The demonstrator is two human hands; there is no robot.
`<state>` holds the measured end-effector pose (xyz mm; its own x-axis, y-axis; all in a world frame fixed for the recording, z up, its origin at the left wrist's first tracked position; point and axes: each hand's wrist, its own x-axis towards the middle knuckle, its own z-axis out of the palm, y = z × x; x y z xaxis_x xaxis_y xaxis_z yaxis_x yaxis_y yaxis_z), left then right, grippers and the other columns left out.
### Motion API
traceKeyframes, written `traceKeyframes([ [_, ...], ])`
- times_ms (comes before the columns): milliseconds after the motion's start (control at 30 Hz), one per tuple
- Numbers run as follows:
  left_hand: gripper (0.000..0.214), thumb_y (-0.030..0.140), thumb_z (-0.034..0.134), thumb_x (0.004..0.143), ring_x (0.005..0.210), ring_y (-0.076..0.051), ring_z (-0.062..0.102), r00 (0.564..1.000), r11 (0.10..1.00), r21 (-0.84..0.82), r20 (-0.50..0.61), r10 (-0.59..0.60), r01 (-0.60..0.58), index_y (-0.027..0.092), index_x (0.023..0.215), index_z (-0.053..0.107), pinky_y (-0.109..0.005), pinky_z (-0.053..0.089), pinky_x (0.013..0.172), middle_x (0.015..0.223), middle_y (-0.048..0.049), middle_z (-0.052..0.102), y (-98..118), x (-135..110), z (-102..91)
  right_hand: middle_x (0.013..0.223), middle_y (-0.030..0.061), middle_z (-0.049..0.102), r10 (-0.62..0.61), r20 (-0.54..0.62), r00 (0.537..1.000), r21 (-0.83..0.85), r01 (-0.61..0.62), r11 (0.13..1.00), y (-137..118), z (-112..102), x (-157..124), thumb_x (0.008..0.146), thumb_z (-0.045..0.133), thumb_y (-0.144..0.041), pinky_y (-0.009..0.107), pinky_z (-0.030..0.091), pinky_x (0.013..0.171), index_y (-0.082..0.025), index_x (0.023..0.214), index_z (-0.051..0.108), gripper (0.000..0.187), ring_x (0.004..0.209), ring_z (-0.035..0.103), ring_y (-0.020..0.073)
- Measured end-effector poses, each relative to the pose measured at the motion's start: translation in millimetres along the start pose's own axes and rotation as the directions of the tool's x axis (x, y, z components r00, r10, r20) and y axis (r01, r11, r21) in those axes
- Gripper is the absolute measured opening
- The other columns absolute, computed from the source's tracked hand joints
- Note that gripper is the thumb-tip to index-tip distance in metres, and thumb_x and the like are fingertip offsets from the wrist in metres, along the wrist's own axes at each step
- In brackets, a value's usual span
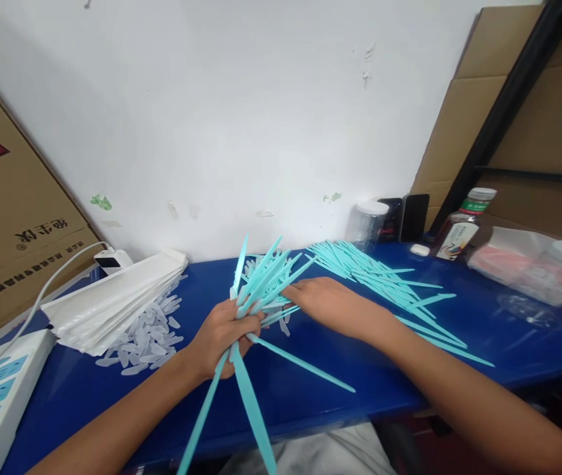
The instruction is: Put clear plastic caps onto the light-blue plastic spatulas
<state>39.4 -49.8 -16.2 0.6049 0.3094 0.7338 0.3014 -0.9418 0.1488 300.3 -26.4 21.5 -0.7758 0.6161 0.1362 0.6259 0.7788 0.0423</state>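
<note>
My left hand (226,333) is closed around a fanned bundle of long, thin turquoise plastic sticks (261,284), which look like eyebrow razors. Several of them point up and away; a few stick out below the fist toward the front edge. Against the right side of the bundle is my right hand (318,303), its fingers curled on some razors and the fingertips partly hidden. Behind the hands lie small translucent pieces, mostly covered. A loose pile of the same turquoise razors (380,277) spreads to the right, beyond my right forearm.
White flat bags (117,303) are stacked at left beside a heap of small translucent caps (150,336). A power strip (8,396) stands nearer. At the back right are a clear jar (367,224), a phone (413,218), a bottle (464,227) and a pink-filled pack (523,264).
</note>
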Motion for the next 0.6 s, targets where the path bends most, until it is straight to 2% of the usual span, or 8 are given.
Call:
traceKeyframes([
  [133,0.037,0.039,0.040,0.110,0.094,-0.025,0.072,0.998,0.992,-0.125,-0.059,-0.014,0.007,0.020,0.085,0.060,-0.040,0.060,0.085,0.085,-0.0108,0.071,-6.1,-1.6,-2.2,0.081,0.0070,0.066,0.058,0.022,0.998,-0.089,-0.056,0.994,8.2,-7.1,-4.5,0.095,0.053,-0.003,0.030,0.025,0.056,-0.017,0.115,0.058,0.025,0.068,0.058,0.0207],
  [300,0.045,0.044,0.040,0.109,0.073,-0.021,0.065,0.974,0.990,-0.084,-0.186,-0.130,0.116,0.020,0.075,0.056,-0.035,0.055,0.072,0.069,-0.0059,0.060,-12.8,-6.0,-6.8,0.080,0.0072,0.065,0.184,0.090,0.979,0.016,-0.186,0.982,25.7,-10.2,-6.9,0.102,0.044,-0.013,0.030,0.026,0.054,-0.017,0.111,0.058,0.016,0.063,0.053,0.0194],
  [400,0.044,0.038,0.039,0.108,0.069,-0.019,0.060,0.959,0.988,-0.029,-0.241,-0.152,0.149,0.020,0.071,0.054,-0.034,0.051,0.068,0.067,-0.0045,0.055,-13.2,-6.1,-11.2,0.082,0.0070,0.066,0.251,0.065,0.966,0.196,-0.259,0.946,33.8,-8.0,-4.0,0.104,0.046,-0.021,0.029,0.033,0.057,-0.018,0.106,0.057,0.012,0.067,0.056,0.0197],
  [500,0.044,0.037,0.039,0.108,0.069,-0.019,0.060,0.953,0.989,0.007,-0.268,-0.139,0.146,0.020,0.070,0.054,-0.034,0.051,0.069,0.067,-0.0046,0.055,-13.2,-6.1,-13.3,0.092,0.0069,0.068,0.309,0.008,0.951,0.456,-0.279,0.845,36.6,-2.2,4.7,0.106,0.046,-0.030,0.028,0.042,0.064,-0.019,0.097,0.058,0.019,0.077,0.060,0.0189],
  [533,0.045,0.039,0.038,0.108,0.070,-0.020,0.060,0.953,0.990,0.023,-0.276,-0.128,0.140,0.020,0.071,0.054,-0.035,0.051,0.070,0.067,-0.0045,0.055,-13.6,-6.7,-13.3,0.091,0.0064,0.068,0.356,0.023,0.934,0.548,-0.310,0.777,36.5,0.1,9.2,0.107,0.044,-0.033,0.027,0.043,0.064,-0.019,0.096,0.058,0.023,0.076,0.060,0.0180],
  [600,0.046,0.042,0.037,0.108,0.072,-0.020,0.060,0.951,0.990,0.066,-0.290,-0.104,0.128,0.020,0.072,0.055,-0.035,0.052,0.072,0.067,-0.0048,0.055,-15.2,-8.9,-12.6,0.082,0.0040,0.065,0.454,0.127,0.882,0.683,-0.409,0.605,35.8,4.2,21.1,0.108,0.039,-0.037,0.025,0.043,0.055,-0.019,0.095,0.056,0.028,0.065,0.058,0.0151],
])
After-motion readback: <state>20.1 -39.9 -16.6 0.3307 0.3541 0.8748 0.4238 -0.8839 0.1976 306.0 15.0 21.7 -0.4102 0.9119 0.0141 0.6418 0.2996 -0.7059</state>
